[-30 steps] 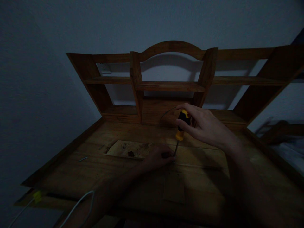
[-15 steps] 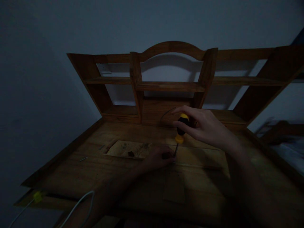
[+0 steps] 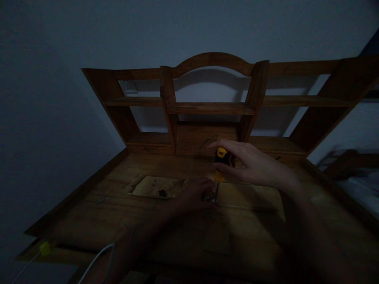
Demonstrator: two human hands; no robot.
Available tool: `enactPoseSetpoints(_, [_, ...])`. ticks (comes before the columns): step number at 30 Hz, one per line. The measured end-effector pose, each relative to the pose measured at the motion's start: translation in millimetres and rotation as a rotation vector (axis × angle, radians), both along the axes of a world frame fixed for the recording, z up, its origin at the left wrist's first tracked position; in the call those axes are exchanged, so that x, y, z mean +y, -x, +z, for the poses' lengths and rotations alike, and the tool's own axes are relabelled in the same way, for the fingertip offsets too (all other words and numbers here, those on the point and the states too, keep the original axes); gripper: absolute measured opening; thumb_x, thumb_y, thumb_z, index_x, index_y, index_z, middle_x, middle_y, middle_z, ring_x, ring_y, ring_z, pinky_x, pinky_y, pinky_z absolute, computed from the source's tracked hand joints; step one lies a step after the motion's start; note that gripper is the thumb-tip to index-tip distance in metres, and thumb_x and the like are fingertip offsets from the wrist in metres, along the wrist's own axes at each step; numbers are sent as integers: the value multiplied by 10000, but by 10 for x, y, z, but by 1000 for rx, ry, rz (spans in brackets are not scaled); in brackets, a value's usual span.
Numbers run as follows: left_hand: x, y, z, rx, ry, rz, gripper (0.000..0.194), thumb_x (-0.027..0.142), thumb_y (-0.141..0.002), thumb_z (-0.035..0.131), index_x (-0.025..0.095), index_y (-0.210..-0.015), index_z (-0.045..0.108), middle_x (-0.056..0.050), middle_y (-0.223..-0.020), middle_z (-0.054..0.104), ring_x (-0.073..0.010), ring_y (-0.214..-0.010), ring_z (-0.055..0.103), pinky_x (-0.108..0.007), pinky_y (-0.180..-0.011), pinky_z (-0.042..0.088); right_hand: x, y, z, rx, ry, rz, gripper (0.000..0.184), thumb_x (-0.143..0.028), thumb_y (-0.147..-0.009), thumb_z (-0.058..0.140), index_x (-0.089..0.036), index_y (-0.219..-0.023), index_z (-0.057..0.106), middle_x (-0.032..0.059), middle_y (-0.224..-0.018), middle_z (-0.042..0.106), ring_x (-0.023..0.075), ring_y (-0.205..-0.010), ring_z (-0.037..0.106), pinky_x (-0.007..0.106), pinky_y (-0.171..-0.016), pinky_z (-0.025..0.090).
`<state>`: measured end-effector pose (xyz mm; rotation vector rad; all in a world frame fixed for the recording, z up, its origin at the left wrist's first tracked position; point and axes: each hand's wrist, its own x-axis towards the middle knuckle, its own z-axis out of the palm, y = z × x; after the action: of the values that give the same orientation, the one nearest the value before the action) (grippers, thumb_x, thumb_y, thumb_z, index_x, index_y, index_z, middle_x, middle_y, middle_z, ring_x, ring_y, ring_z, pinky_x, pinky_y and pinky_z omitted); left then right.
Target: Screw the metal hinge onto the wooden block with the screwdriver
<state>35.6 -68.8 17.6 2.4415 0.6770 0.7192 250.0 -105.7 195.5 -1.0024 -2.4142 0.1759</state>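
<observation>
My right hand (image 3: 242, 159) is closed around the yellow-and-black handle of a screwdriver (image 3: 219, 176), which stands nearly upright over the wooden desktop (image 3: 112, 221). The thin shaft points down beside my left hand (image 3: 197, 193). That hand rests at the recess in the desktop, thumb and fingers apart around the spot by the shaft's tip. A small pale bit shows between them, too dark to name. Right of the tip lies a flat wooden strip (image 3: 248, 195). Left of my left hand, the recess (image 3: 156, 186) shows rough, pale wood with a dark hole.
A wooden shelf unit (image 3: 211, 107) stands at the desk's back against the wall. A small metal piece, perhaps a screw (image 3: 102, 200), lies on the left. A flat wooden piece (image 3: 216, 236) is near the front. A white cord (image 3: 96, 258) crosses my left forearm.
The screwdriver handle has shifted slightly left and down with my right hand, its top tipping towards me. My left thumb and fingers have parted more around the tip.
</observation>
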Motion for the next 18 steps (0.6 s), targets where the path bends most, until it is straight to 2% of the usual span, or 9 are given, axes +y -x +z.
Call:
enactPoseSetpoints(2, [29, 38, -8, 55, -56, 8, 749, 526, -718, 794, 246, -1360, 528, -109, -1374, 539, -295, -1244, 513, -423, -1031, 428, -12, -13, 9, -21, 66, 24, 475, -294, -891, 601, -285, -1353, 489, 43, -1195, 651, 216, -1000, 643, 345, -862, 486])
enactPoseSetpoints(4, [45, 57, -18, 87, -84, 10, 787, 561, -704, 791, 259, -1375, 513, -110, -1394, 523, -307, -1254, 507, -438, -1028, 430, -15, -18, 3, -28, 96, 17, 497, -283, -886, 599, -298, -1366, 470, 29, -1137, 669, 200, -907, 659, 319, -790, 493])
enactPoseSetpoints(8, [41, 59, -28, 100, -108, 20, 805, 560, -699, 795, 275, -1391, 498, -108, -1423, 502, -315, -1285, 483, -448, -1049, 407, 11, 8, -38, -29, 0, -123, 374, -438, -901, 597, -267, -1231, 557, 34, -983, 700, 218, -842, 665, 313, -734, 472])
enactPoseSetpoints(10, [34, 59, -27, 114, -102, 29, 829, 573, -694, 794, 286, -1407, 481, -100, -1450, 479, -318, -1308, 462, -455, -1070, 386, 23, 17, -45, -47, -47, -186, 371, -480, -901, 585, -253, -1194, 572, 47, -981, 706, 235, -851, 669, 334, -756, 467])
enactPoseSetpoints(14, [22, 63, -15, 140, -107, 46, 813, 601, -716, 762, 280, -1408, 482, -93, -1449, 486, -314, -1303, 466, -453, -1072, 384, 29, -9, -28, -21, -10, -54, 397, -352, -895, 598, -261, -1275, 526, 50, -1216, 649, 224, -1030, 639, 329, -856, 460])
enactPoseSetpoints(16, [17, 63, -2, 139, -124, 49, 759, 584, -748, 745, 270, -1393, 498, -91, -1441, 496, -304, -1300, 470, -440, -1069, 387, 35, -25, -25, -4, 23, -19, 375, -349, -909, 588, -264, -1270, 528, 42, -1203, 651, 213, -1031, 637, 319, -852, 460])
enactPoseSetpoints(18, [13, 63, 13, 138, -131, 46, 715, 561, -763, 742, 269, -1375, 515, -89, -1436, 501, -298, -1292, 478, -431, -1060, 397, 49, -27, -33, 7, 21, -50, 338, -407, -927, 574, -262, -1231, 548, 37, -1134, 676, 217, -989, 647, 327, -834, 459])
